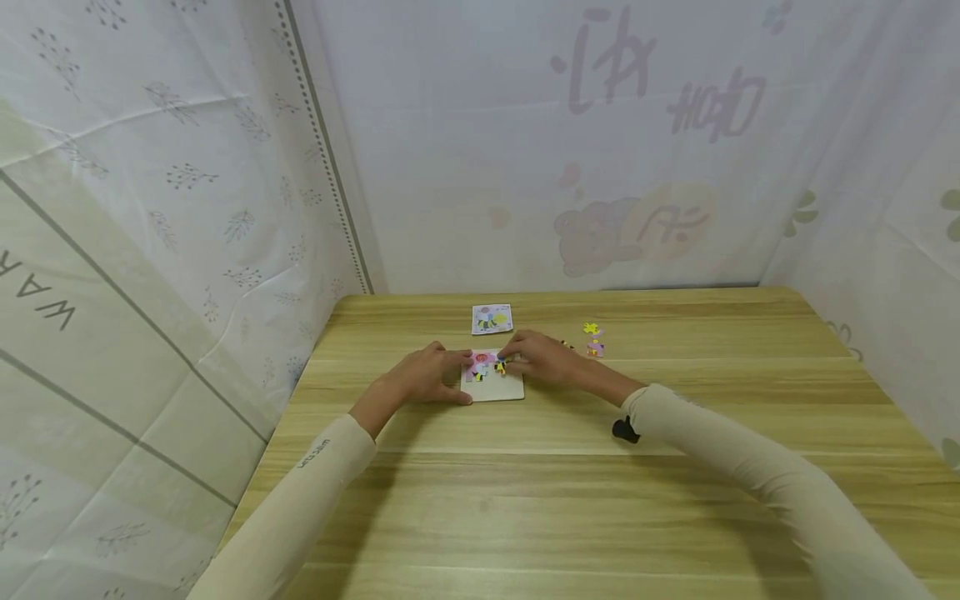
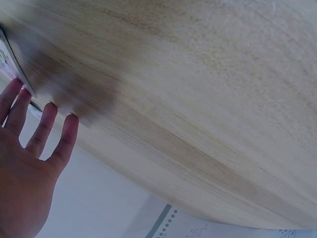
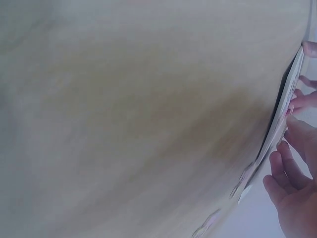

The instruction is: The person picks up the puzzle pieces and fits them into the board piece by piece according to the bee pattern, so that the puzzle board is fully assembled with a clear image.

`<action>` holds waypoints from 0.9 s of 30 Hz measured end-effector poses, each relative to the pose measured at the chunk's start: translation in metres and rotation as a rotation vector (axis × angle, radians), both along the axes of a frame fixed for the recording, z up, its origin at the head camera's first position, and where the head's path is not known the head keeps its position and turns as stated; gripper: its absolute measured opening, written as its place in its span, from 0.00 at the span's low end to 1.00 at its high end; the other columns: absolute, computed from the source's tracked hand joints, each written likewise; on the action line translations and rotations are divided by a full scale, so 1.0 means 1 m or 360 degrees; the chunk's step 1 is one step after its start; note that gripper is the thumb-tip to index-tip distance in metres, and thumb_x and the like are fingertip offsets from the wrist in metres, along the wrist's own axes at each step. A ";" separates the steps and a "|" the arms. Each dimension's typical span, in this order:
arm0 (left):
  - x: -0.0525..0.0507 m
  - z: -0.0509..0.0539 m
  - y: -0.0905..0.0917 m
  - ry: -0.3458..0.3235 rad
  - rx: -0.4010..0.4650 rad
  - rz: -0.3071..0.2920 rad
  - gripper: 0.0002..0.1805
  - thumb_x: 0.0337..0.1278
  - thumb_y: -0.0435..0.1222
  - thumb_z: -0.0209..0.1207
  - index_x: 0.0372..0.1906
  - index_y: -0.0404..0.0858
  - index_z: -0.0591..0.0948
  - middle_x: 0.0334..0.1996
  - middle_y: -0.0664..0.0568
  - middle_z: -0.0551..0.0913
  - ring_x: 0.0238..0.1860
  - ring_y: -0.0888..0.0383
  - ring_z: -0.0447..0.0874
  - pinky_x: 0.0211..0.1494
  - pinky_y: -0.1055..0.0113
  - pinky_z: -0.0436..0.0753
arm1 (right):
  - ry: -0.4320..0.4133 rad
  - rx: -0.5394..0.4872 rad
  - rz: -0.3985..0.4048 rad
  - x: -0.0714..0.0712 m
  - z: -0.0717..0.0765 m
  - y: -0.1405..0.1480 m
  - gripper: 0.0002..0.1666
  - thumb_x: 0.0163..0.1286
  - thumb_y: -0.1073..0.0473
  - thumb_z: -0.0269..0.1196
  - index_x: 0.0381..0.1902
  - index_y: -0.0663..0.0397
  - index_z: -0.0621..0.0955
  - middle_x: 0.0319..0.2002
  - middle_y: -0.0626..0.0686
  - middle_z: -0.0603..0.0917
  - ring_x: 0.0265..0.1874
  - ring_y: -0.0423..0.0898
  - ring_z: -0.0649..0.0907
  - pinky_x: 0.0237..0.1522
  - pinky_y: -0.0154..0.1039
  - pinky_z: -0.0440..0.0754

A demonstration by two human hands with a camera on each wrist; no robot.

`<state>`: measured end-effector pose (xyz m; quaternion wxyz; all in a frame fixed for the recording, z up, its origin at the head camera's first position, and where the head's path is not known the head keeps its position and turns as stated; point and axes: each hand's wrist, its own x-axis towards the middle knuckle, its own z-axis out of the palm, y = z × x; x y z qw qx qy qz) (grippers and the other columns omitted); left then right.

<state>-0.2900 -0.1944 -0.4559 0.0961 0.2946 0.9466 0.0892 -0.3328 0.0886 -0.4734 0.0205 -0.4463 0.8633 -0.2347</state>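
A small jigsaw puzzle board (image 1: 495,390) lies on the table, with pink and bee-patterned pieces set in its upper left part. My left hand (image 1: 431,375) rests at the board's left edge, fingers and thumb spread along it; in the left wrist view the left hand (image 2: 29,163) shows fairly straight fingers. Over the board's upper right, my right hand (image 1: 547,358) pinches a yellow-and-black puzzle piece (image 1: 500,367) between thumb and fingertips. Seen edge-on in the right wrist view, the board (image 3: 282,116) has the right hand (image 3: 297,173) beside it.
Behind the board lies a picture card (image 1: 492,319) with a bee on it. Loose puzzle pieces (image 1: 592,329) lie to the right, beyond the right hand. The wooden table (image 1: 480,500) meets patterned curtains (image 1: 465,167) at the back and sides.
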 end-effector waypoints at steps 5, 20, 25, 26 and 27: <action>-0.001 -0.002 -0.001 0.0006 -0.0026 -0.0004 0.45 0.55 0.67 0.66 0.74 0.50 0.75 0.75 0.59 0.71 0.59 0.52 0.74 0.55 0.53 0.79 | 0.0035 0.0021 0.0021 0.003 -0.001 -0.008 0.14 0.74 0.60 0.68 0.54 0.58 0.88 0.51 0.57 0.85 0.51 0.51 0.83 0.55 0.47 0.81; 0.002 0.002 0.000 -0.0013 -0.0002 0.0009 0.44 0.56 0.66 0.67 0.74 0.49 0.76 0.75 0.59 0.71 0.61 0.51 0.74 0.57 0.50 0.80 | 0.0021 0.0033 0.0053 0.007 -0.005 -0.019 0.13 0.74 0.59 0.68 0.53 0.56 0.89 0.51 0.55 0.85 0.53 0.50 0.82 0.56 0.46 0.81; 0.003 0.004 0.000 -0.0026 0.0006 0.0016 0.44 0.56 0.65 0.67 0.75 0.48 0.75 0.74 0.57 0.72 0.61 0.50 0.74 0.57 0.49 0.80 | 0.0058 0.0037 0.0093 0.007 -0.007 -0.021 0.13 0.74 0.59 0.68 0.53 0.57 0.89 0.50 0.56 0.85 0.52 0.50 0.83 0.56 0.46 0.81; 0.003 0.004 0.000 -0.0026 0.0008 0.0017 0.44 0.56 0.65 0.68 0.74 0.48 0.75 0.74 0.57 0.72 0.61 0.50 0.74 0.57 0.49 0.80 | 0.0073 0.0042 0.0098 0.007 -0.007 -0.022 0.13 0.74 0.60 0.68 0.53 0.57 0.89 0.50 0.56 0.85 0.52 0.50 0.83 0.55 0.45 0.81; 0.003 0.003 0.000 -0.0027 0.0010 0.0016 0.44 0.56 0.65 0.68 0.74 0.48 0.75 0.74 0.57 0.72 0.61 0.50 0.75 0.57 0.50 0.80 | 0.0084 0.0048 0.0102 0.007 -0.007 -0.022 0.13 0.74 0.59 0.68 0.53 0.57 0.89 0.50 0.56 0.85 0.52 0.50 0.82 0.55 0.45 0.81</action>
